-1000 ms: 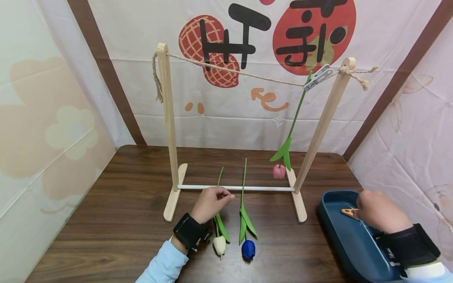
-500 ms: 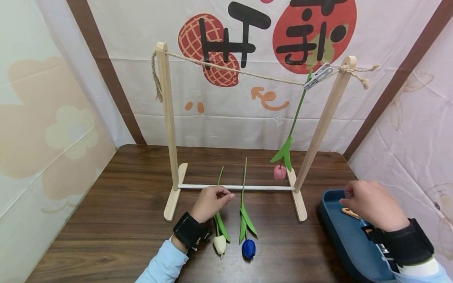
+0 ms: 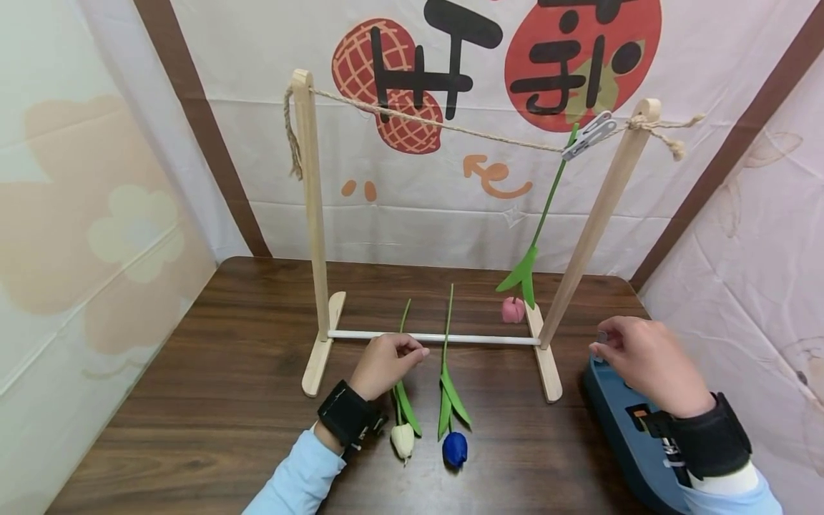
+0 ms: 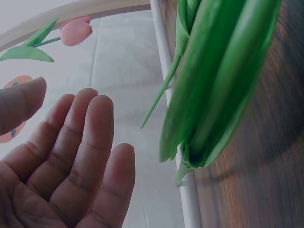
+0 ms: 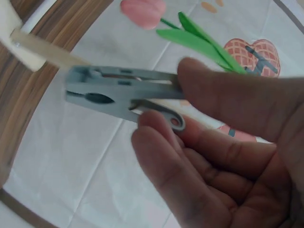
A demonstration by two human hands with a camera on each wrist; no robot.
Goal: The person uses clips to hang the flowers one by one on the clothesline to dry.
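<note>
One clothespin is being pinched by the right hand and lifted above the tray, fetching seemingly being completed; the left hand, loose-fingered, is being held over a white tulip.

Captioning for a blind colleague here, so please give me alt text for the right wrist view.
A person's right hand pinches a grey clothespin, its gripping end pointing left. Behind, at the top, is a pink tulip with green leaves against a pale printed cloth; dark wooden tabletop shows at upper left.
</note>
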